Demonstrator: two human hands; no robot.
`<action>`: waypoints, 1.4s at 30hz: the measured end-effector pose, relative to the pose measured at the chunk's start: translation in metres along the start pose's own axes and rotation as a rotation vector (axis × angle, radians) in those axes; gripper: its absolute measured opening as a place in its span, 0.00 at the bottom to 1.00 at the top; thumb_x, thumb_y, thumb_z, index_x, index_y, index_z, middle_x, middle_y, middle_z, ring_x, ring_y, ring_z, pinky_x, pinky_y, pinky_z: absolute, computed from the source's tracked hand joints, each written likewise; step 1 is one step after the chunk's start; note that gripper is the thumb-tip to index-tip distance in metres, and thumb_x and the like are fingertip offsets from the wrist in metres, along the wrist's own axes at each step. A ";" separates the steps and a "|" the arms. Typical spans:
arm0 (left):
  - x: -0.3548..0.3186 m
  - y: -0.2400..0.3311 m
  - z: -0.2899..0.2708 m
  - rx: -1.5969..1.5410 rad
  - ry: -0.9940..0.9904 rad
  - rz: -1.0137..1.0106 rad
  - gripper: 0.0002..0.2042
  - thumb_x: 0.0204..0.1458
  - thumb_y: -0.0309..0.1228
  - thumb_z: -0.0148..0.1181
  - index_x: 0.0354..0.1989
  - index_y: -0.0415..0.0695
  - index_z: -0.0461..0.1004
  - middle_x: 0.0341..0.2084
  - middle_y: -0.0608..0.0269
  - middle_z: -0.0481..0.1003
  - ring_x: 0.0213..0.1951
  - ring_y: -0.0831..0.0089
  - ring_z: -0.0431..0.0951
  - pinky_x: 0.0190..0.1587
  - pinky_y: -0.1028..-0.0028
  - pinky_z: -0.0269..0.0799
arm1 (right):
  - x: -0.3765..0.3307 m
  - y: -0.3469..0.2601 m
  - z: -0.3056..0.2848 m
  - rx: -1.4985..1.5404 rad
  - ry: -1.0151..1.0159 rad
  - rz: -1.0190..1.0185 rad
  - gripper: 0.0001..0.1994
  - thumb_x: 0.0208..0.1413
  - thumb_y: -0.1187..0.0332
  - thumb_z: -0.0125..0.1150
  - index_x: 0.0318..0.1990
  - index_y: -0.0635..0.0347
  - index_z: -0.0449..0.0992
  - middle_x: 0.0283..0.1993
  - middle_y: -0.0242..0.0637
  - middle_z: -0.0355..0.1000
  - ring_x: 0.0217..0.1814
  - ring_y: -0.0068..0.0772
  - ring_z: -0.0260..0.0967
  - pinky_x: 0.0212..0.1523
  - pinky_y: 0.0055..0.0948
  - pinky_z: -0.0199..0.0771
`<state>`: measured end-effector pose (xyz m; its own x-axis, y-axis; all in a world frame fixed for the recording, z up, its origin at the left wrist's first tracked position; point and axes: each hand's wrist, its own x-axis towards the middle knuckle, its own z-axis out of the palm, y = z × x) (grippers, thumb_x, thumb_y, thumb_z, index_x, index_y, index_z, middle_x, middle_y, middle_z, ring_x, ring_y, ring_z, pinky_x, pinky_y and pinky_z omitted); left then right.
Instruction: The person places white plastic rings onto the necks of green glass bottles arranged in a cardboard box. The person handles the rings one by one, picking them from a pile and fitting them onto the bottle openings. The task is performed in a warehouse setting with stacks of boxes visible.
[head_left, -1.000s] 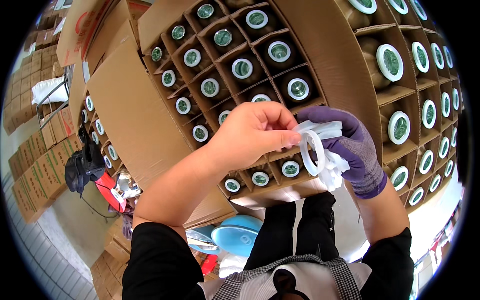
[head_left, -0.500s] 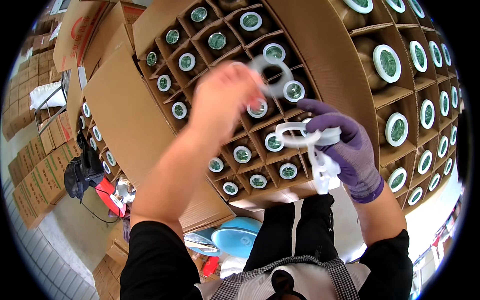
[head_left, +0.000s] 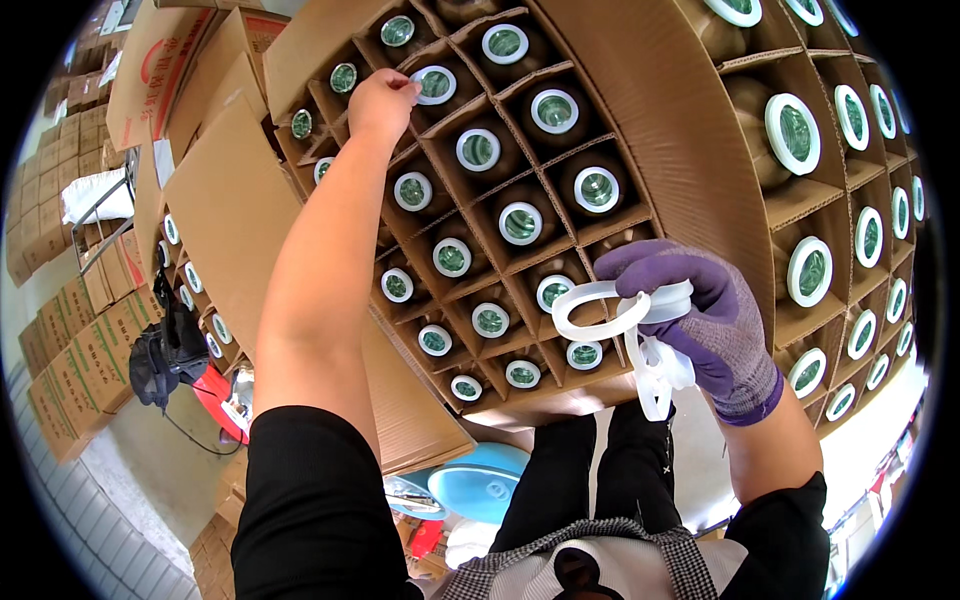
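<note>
My bare left hand (head_left: 385, 102) reaches to the far part of a divided cardboard box (head_left: 620, 130). Its thumb and fingertips pinch the edge of a white ring (head_left: 418, 77) lying around the mouth of a green glass bottle (head_left: 434, 85). In a purple and grey glove, my right hand (head_left: 705, 320) holds several loose white rings (head_left: 585, 312) above the near right part of the box. Many bottles in the box wear such rings. Toward the far left, bottles such as this one (head_left: 397, 31) show bare glass rims.
Another divided box (head_left: 790, 205) of ringed bottles stands at right. Cardboard flaps (head_left: 235, 200) spread to the left, near stacked cartons (head_left: 90, 340) and a black bag (head_left: 165, 350). Blue basins (head_left: 470, 490) sit on the floor by my legs.
My left hand has moved far and left with a ring, which now sits on a bottle mouth that was bare. The right hand has lowered slightly, still holding its rings.
</note>
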<state>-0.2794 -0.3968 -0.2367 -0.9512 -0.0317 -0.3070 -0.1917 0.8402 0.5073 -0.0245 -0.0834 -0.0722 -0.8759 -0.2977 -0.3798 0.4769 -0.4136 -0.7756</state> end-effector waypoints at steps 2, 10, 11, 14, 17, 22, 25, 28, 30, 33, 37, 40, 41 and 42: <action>0.000 -0.002 0.002 -0.068 0.016 0.043 0.08 0.51 0.32 0.66 0.35 0.40 0.79 0.26 0.64 0.81 0.26 0.75 0.79 0.33 0.75 0.73 | -0.001 0.001 0.000 0.018 -0.007 0.010 0.17 0.44 0.79 0.61 0.46 0.64 0.78 0.54 0.44 0.73 0.50 0.31 0.74 0.50 0.29 0.76; -0.018 0.006 0.004 0.469 0.217 0.441 0.10 0.50 0.30 0.64 0.41 0.47 0.80 0.42 0.59 0.75 0.48 0.57 0.74 0.50 0.63 0.73 | -0.001 0.000 0.001 0.036 0.024 0.029 0.16 0.43 0.80 0.62 0.44 0.64 0.78 0.54 0.47 0.73 0.50 0.33 0.74 0.50 0.30 0.75; -0.020 0.008 0.003 0.558 0.169 0.543 0.10 0.50 0.30 0.63 0.42 0.47 0.80 0.43 0.59 0.74 0.50 0.56 0.73 0.52 0.62 0.72 | -0.001 0.002 -0.001 0.024 0.000 0.005 0.17 0.45 0.79 0.60 0.46 0.65 0.78 0.55 0.44 0.73 0.50 0.30 0.74 0.49 0.29 0.76; -0.027 0.022 0.002 0.491 0.159 0.564 0.19 0.51 0.31 0.64 0.53 0.47 0.76 0.51 0.57 0.73 0.52 0.53 0.72 0.56 0.62 0.70 | -0.001 0.000 0.000 0.019 0.008 0.001 0.17 0.45 0.79 0.60 0.46 0.66 0.78 0.55 0.45 0.73 0.47 0.29 0.74 0.48 0.29 0.76; -0.030 0.030 0.005 0.396 0.049 0.450 0.22 0.51 0.33 0.65 0.56 0.45 0.74 0.56 0.54 0.71 0.56 0.52 0.71 0.59 0.62 0.68 | 0.000 0.002 0.000 0.100 0.006 -0.004 0.19 0.45 0.78 0.61 0.48 0.66 0.77 0.53 0.43 0.73 0.45 0.28 0.74 0.48 0.28 0.76; -0.041 0.053 -0.005 0.535 0.025 0.567 0.22 0.50 0.38 0.67 0.52 0.41 0.76 0.53 0.50 0.72 0.54 0.54 0.73 0.56 0.63 0.69 | -0.003 -0.002 0.004 0.239 0.095 0.082 0.20 0.48 0.77 0.61 0.52 0.65 0.75 0.50 0.40 0.75 0.43 0.26 0.74 0.46 0.27 0.76; -0.120 0.115 -0.030 -0.321 -0.481 0.360 0.18 0.47 0.36 0.69 0.46 0.42 0.80 0.46 0.58 0.76 0.44 0.70 0.76 0.44 0.72 0.72 | -0.003 -0.010 0.003 0.246 0.173 0.146 0.20 0.50 0.77 0.61 0.53 0.65 0.74 0.46 0.39 0.76 0.41 0.25 0.74 0.45 0.25 0.76; -0.182 0.135 -0.065 -0.567 -0.873 0.550 0.16 0.47 0.31 0.69 0.44 0.39 0.80 0.42 0.61 0.78 0.39 0.77 0.73 0.39 0.77 0.65 | -0.002 -0.013 0.003 0.350 0.182 0.158 0.19 0.53 0.77 0.60 0.54 0.66 0.73 0.43 0.37 0.76 0.42 0.25 0.74 0.45 0.24 0.75; -0.196 0.145 -0.070 -0.556 -0.785 0.451 0.08 0.46 0.26 0.69 0.36 0.40 0.82 0.34 0.67 0.80 0.35 0.82 0.75 0.34 0.81 0.67 | -0.003 -0.012 0.004 0.324 0.229 0.137 0.19 0.53 0.77 0.60 0.54 0.66 0.73 0.43 0.36 0.76 0.43 0.25 0.74 0.45 0.25 0.75; -0.166 0.146 -0.066 -0.836 -0.767 0.006 0.06 0.53 0.27 0.65 0.35 0.37 0.80 0.32 0.61 0.80 0.30 0.78 0.76 0.34 0.77 0.72 | -0.003 -0.007 -0.003 0.302 0.262 0.082 0.18 0.53 0.77 0.61 0.53 0.66 0.74 0.44 0.36 0.75 0.45 0.26 0.74 0.47 0.25 0.75; -0.033 0.118 -0.018 -0.855 -0.288 -0.001 0.09 0.59 0.30 0.60 0.42 0.38 0.73 0.35 0.60 0.78 0.36 0.73 0.78 0.42 0.76 0.75 | -0.001 -0.007 0.000 0.299 0.238 0.102 0.17 0.53 0.76 0.63 0.51 0.66 0.75 0.44 0.37 0.76 0.46 0.26 0.75 0.48 0.26 0.76; 0.063 0.100 0.010 -0.911 -0.112 -0.078 0.08 0.59 0.28 0.59 0.42 0.37 0.72 0.36 0.59 0.78 0.38 0.70 0.80 0.44 0.72 0.81 | 0.001 -0.010 0.000 0.316 0.213 0.179 0.19 0.51 0.75 0.65 0.51 0.66 0.75 0.44 0.37 0.76 0.44 0.26 0.75 0.47 0.26 0.76; 0.077 0.107 0.014 -0.892 -0.103 -0.092 0.08 0.58 0.28 0.59 0.42 0.37 0.72 0.36 0.59 0.78 0.37 0.71 0.80 0.43 0.73 0.81 | 0.000 -0.011 -0.001 0.319 0.239 0.191 0.18 0.51 0.75 0.66 0.51 0.66 0.75 0.44 0.38 0.76 0.44 0.26 0.75 0.47 0.26 0.77; 0.090 0.113 0.017 -0.869 -0.092 -0.107 0.08 0.58 0.28 0.60 0.42 0.38 0.72 0.36 0.59 0.78 0.37 0.71 0.80 0.41 0.74 0.81 | -0.001 -0.010 -0.002 0.318 0.230 0.199 0.18 0.51 0.75 0.65 0.51 0.66 0.75 0.44 0.38 0.76 0.44 0.26 0.75 0.47 0.25 0.76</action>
<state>-0.3825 -0.2959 -0.2207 -0.9014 -0.0121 -0.4328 -0.4308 0.1248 0.8938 -0.0288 -0.0775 -0.0648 -0.7409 -0.2139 -0.6367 0.6058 -0.6222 -0.4959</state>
